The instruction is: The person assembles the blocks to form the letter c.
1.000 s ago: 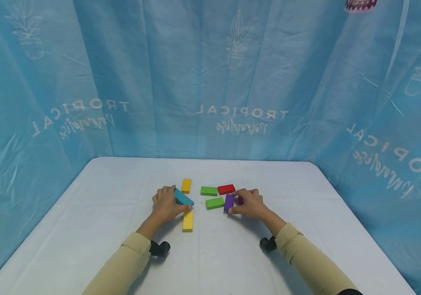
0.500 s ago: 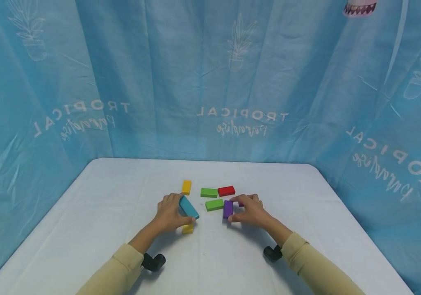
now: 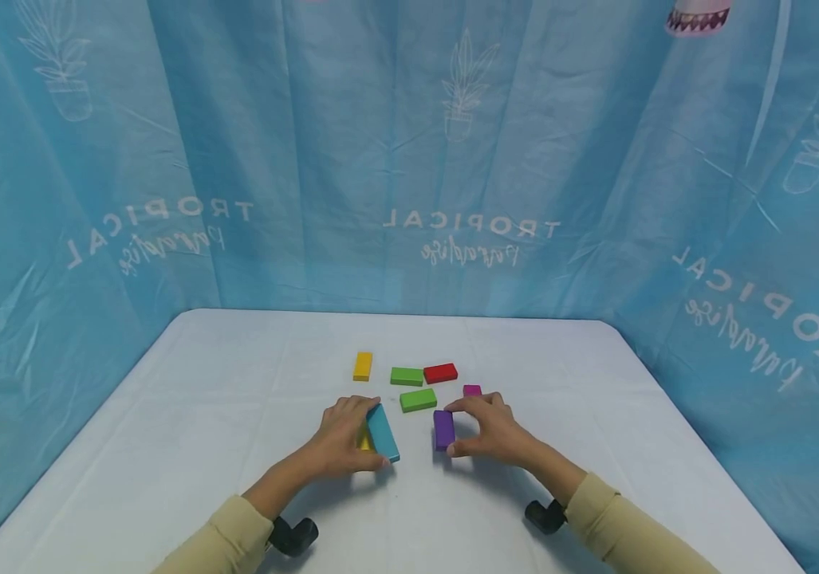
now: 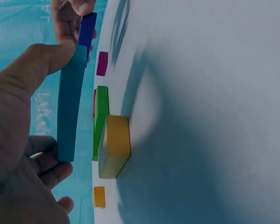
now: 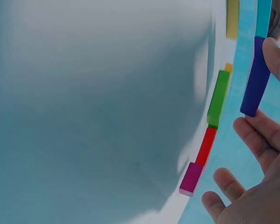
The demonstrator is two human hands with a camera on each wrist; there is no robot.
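Note:
My left hand (image 3: pixel 343 441) pinches a light blue block (image 3: pixel 383 433) by its two ends, thumb at the near end and fingers at the far end. In the left wrist view the blue block (image 4: pixel 71 105) hangs above the table. My right hand (image 3: pixel 493 430) pinches a purple block (image 3: pixel 444 431) the same way, and the right wrist view shows this purple block (image 5: pixel 255 77) raised off the cloth. A yellow block (image 3: pixel 364 438) lies partly hidden behind the left hand and the blue block. Just beyond the right fingers sits a magenta block (image 3: pixel 472 390).
Two green blocks, one farther back (image 3: pixel 407 376) and one nearer green block (image 3: pixel 419 400), lie mid-table. A red block (image 3: pixel 441 373) adjoins the farther one. Another yellow block (image 3: pixel 362 367) lies behind the left hand. A white cloth covers the table (image 3: pixel 237 383), with a blue curtain (image 3: pixel 352 159) around it.
Both hands have drawn toward the person with their blocks. The blue block has shifted right and turned more lengthwise; the purple block has come away from the green one, and the magenta block shows.

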